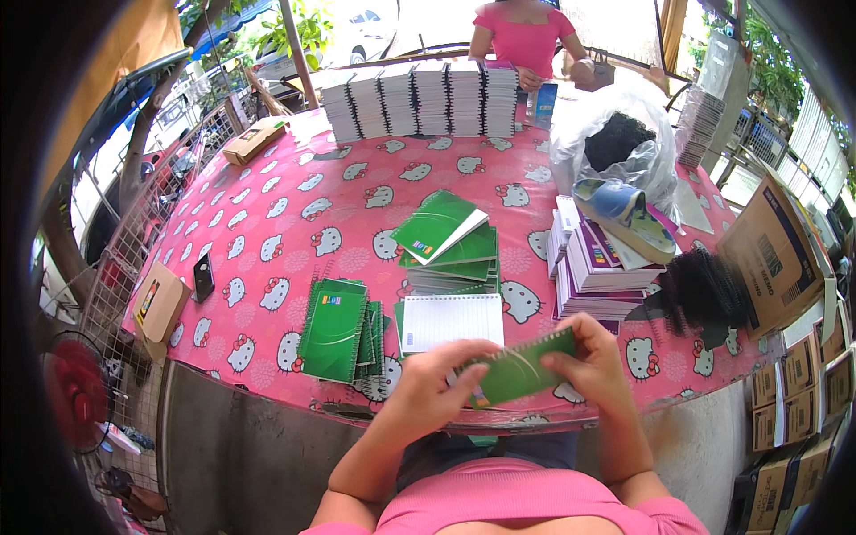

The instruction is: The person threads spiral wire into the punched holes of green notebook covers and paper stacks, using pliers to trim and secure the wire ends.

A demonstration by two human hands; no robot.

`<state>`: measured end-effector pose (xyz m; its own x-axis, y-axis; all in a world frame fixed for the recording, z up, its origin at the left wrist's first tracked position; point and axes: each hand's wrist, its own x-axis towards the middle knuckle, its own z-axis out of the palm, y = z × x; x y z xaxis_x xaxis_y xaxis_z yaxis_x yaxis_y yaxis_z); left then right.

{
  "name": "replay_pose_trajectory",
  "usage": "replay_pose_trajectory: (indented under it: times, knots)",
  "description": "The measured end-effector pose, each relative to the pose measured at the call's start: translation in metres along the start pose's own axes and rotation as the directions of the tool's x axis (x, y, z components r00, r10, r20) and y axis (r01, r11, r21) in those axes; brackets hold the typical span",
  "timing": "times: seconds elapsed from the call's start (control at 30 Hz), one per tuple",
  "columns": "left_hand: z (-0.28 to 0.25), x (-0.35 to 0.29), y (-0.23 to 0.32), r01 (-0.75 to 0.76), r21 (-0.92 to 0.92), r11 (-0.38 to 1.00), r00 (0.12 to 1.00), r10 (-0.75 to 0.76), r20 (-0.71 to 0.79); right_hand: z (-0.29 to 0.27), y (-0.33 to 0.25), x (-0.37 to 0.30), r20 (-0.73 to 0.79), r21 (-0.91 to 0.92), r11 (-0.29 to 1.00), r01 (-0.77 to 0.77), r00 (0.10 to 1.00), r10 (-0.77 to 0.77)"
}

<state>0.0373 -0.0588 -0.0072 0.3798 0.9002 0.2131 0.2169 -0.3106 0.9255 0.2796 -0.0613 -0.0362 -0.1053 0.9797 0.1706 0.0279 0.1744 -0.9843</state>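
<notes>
Just past the table's front edge, I hold a green spiral notebook (519,369) tilted between both hands. My left hand (432,382) grips its left end, thumb on the cover. Around the right end, my right hand (590,364) is closed with its thumb pressed on the front. Behind the notebook lies a lined white page block (453,319) with a row of holes or coil along its top. A loose stack of green-covered pads (441,225) rises beyond it. Left of these, several green spiral notebooks (332,343) are piled, overlapping.
Purple-edged pads (599,267) are stacked at right, a patterned slipper (624,214) on top. Beside them are black coils (704,290), a carton (774,254) and a plastic bag (571,134). Tall notebook stacks (419,102) stand at the back, near another person (522,40). A phone (203,276) lies left.
</notes>
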Motion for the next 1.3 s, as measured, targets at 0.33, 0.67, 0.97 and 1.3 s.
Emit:
replay_pose_trajectory:
  times: [0.33, 0.67, 0.97, 1.3]
  knots:
    - [-0.051, -0.007, -0.048, 0.110, 0.364, 0.925, 0.913, 0.051, -0.405, 0.054, 0.049, 0.076, -0.147, -0.680, 0.733, 0.010, 0.978, -0.149]
    - [-0.022, 0.017, -0.116, 0.232, -0.531, 0.815, 0.784, -0.480, -0.394, 0.039, 0.069, 0.083, 0.146, -0.198, 0.894, -0.403, 0.889, 0.433]
    - [-0.018, 0.008, -0.121, 0.286, -0.687, 0.667, 0.878, -0.469, -0.090, 0.050, 0.060, 0.067, 0.205, -0.105, 0.921, -0.374, 0.898, 0.388]
    - [-0.012, -0.004, -0.102, 0.308, -0.711, 0.632, 0.859, -0.506, -0.077, 0.025, 0.067, 0.044, 0.106, -0.092, 0.951, -0.295, 0.947, 0.304]
